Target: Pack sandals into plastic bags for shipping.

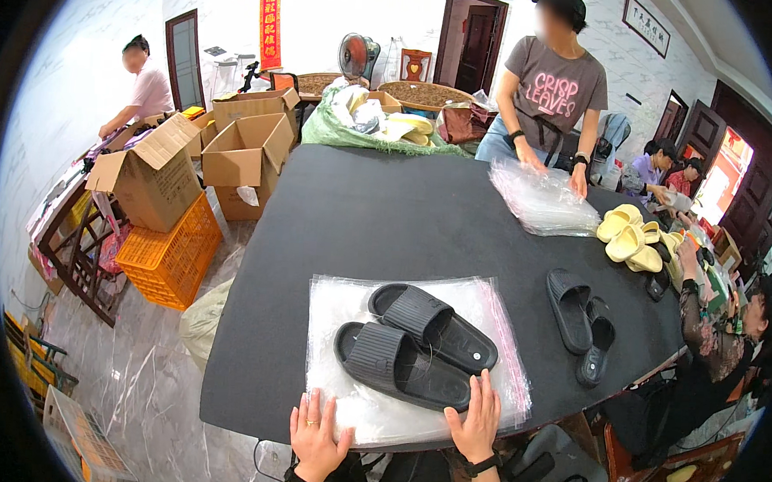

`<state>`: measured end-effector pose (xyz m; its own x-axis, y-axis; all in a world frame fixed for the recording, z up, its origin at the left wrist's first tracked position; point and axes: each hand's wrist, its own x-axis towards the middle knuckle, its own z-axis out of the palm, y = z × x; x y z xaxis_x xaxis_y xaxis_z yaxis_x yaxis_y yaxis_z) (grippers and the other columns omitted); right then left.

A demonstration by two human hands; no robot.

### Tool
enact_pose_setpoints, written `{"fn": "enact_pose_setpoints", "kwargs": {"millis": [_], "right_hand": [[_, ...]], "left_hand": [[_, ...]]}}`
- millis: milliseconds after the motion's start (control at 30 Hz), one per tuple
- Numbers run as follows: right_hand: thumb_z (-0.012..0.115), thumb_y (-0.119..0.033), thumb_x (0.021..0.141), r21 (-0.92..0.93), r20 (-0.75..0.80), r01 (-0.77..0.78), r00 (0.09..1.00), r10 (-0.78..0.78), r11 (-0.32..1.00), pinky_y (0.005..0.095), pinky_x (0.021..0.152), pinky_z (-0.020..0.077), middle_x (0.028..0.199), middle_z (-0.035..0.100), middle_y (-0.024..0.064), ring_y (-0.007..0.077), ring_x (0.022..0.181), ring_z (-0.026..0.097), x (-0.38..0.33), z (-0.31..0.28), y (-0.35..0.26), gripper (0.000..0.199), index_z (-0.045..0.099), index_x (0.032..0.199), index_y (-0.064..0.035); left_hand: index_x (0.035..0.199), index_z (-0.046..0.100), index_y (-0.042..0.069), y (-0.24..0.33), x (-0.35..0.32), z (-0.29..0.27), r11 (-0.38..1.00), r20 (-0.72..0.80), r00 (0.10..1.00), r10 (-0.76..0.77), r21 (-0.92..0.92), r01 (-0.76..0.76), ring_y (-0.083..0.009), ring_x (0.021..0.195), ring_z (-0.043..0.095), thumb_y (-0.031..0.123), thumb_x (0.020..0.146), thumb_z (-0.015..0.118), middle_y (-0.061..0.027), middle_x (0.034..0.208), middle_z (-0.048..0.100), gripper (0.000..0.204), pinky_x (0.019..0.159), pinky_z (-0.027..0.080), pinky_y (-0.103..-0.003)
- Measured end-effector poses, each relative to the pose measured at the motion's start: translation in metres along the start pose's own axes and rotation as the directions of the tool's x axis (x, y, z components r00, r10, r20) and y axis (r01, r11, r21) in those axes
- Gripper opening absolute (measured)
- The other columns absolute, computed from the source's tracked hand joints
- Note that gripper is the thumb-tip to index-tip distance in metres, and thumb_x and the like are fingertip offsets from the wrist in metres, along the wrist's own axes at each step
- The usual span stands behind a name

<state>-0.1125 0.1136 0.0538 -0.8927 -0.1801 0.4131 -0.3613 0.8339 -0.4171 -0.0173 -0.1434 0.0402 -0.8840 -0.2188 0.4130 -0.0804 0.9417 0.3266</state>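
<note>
In the head view, the dark bench (pixel 352 222) is presenting its near edge just below the stack of clear bags (pixel 336 308), whose lower border is running close along that edge. To the left, a strip of bench top is lying between the stack and the side edge; beyond it, a broad dark stretch is reaching toward the far edge, where a green sack (pixel 416 141) is sitting. To the right, a second black slipper pair (pixel 570 314) is standing apart from the stack, narrowing the room there. The black slippers (pixel 398 362) are lying side by side on the stack, heel ends pointing right. The left hand (pixel 319 436) is lying open, fingers spread, over the stack's near-left corner, gripping nothing visible. The right hand (pixel 476 422) is holding itself open, fingers extended, beside the heel ends; whether it is touching them cannot be told.
</note>
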Motion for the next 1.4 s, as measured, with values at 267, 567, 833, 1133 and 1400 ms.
{"fn": "enact_pose_setpoints", "kwargs": {"millis": [267, 567, 833, 1133, 1400], "right_hand": [[0.049, -0.05, 0.087, -0.003, 0.007, -0.004, 1.0, 0.004, 1.0, 0.0488, 0.104, 0.0269, 0.144, 0.03, 0.0211, 0.0352, 0.127, 0.036, 0.0029, 0.0006, 0.0015, 0.07, 0.036, 0.135, 0.0], [0.054, -0.05, 0.084, -0.013, 0.008, 0.008, 1.0, -0.008, 1.0, 0.0498, 0.102, 0.0286, 0.144, 0.03, 0.0211, 0.0354, 0.126, 0.038, 0.0017, 0.0007, 0.0035, 0.073, 0.036, 0.135, -0.0008], [0.056, -0.047, 0.084, -0.004, -0.011, 0.008, 1.0, -0.008, 1.0, 0.05, 0.102, 0.0292, 0.144, 0.03, 0.0214, 0.035, 0.126, 0.038, 0.0005, -0.0016, 0.0015, 0.072, 0.034, 0.136, -0.002], [0.051, -0.05, 0.087, 0.005, 0.018, 0.018, 1.0, -0.018, 1.0, 0.0495, 0.103, 0.0281, 0.144, 0.03, 0.0218, 0.0353, 0.127, 0.036, 0.0018, -0.0024, 0.0049, 0.071, 0.035, 0.135, -0.0008], [0.046, -0.051, 0.088, -0.004, -0.007, 0.031, 0.999, -0.031, 1.0, 0.0509, 0.103, 0.0254, 0.143, 0.03, 0.0235, 0.0384, 0.13, 0.032, 0.0061, 0.0038, -0.0002, 0.072, 0.034, 0.136, 0.0019]], "left_hand": [[0.121, 0.057, 0.007, 0.0003, 0.0039, 0.0011, 1.0, -0.007, 1.0, 0.011, 0.007, -0.011, -0.0391, 0.121, 0.043, 0.041, 0.077, 0.059, -0.0193, 0.137, 0.043, 0.056, 0.101, 0.029, -0.049], [0.122, 0.056, 0.006, 0.0017, 0.0031, -0.0002, 1.0, 0.032, 0.999, -0.012, -0.018, 0.013, -0.0409, 0.122, 0.042, 0.042, 0.077, 0.057, -0.0209, 0.137, 0.042, 0.057, 0.102, 0.028, -0.051], [0.139, 0.037, 0.009, 0.0055, 0.0004, -0.0058, 0.999, 0.058, 0.998, 0.017, 0.03, -0.018, -0.0307, 0.132, 0.033, 0.03, 0.086, 0.053, -0.0135, 0.143, 0.036, 0.059, 0.107, 0.025, -0.048], [0.121, 0.056, 0.005, 0.0059, 0.0029, 0.0012, 1.0, 0.005, 1.0, -0.01, -0.016, 0.011, -0.0398, 0.122, 0.043, 0.041, 0.077, 0.058, -0.0206, 0.135, 0.044, 0.057, 0.101, 0.029, -0.05], [0.125, 0.054, 0.013, -0.0003, 0.0051, -0.003, 1.0, 0.008, 1.0, -0.005, 0.024, 0.005, -0.0351, 0.122, 0.044, 0.044, 0.077, 0.061, -0.0157, 0.136, 0.045, 0.058, 0.1, 0.033, -0.047]]}}
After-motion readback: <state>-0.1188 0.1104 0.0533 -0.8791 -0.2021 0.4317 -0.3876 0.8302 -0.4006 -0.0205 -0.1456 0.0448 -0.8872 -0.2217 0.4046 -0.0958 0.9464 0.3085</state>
